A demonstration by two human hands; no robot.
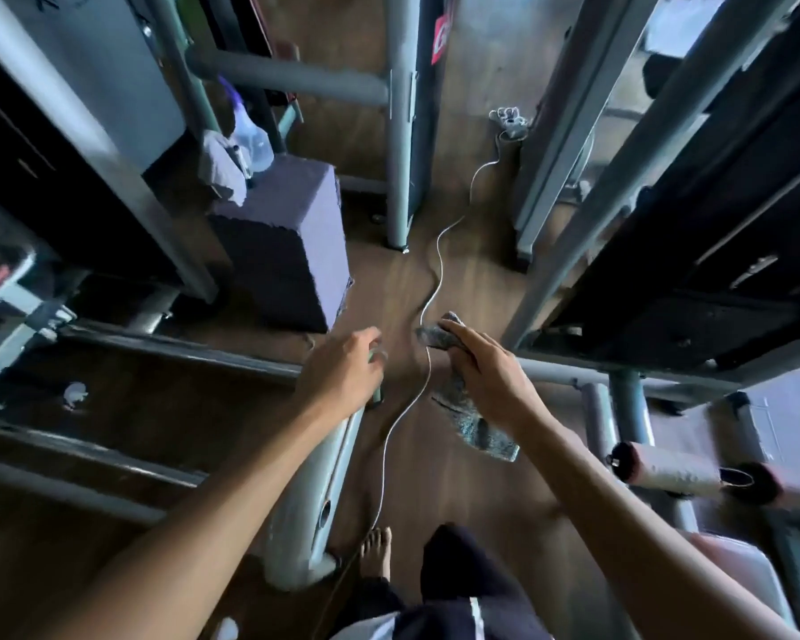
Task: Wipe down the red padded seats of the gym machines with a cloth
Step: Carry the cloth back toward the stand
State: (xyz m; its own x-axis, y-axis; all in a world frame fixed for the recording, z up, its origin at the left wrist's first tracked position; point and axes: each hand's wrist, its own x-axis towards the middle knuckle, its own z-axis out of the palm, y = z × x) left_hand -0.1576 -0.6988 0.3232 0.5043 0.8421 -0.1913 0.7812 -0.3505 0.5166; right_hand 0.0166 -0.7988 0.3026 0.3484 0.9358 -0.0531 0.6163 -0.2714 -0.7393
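A bare foot point(377, 547) stands on the brown wood floor point(481, 279), next to a leg in dark trousers point(463, 575). A thick grey machine leg point(310, 501) stands just left of the foot. In the bottom right corner there is a pinkish pad point(730, 575), too blurry to see well. A little further out on that side lie white roller pads point(675, 473) with dark ends.

Both arms reach forward. The right hand point(486, 376) is clamped on a grey cloth point(476, 431). One end of the cloth pokes out past the fingertips, and the rest hangs down under the wrist. The cloth is in the air above the floor and touches no seat.

The left hand point(342, 371) is just beside it, with the fingers curled down. A bit of pale green shows under them, but I cannot tell if the hand holds it.

A thin white cable point(407, 408) runs along the floor between the two hands.

Further away on the left sits a purple block point(287, 251). A clear spray bottle point(250, 145) and a crumpled rag point(222, 168) rest on top of it. A tall grey post point(400, 131) stands in the middle. At the far end, the cable meets a white power strip point(509, 120).
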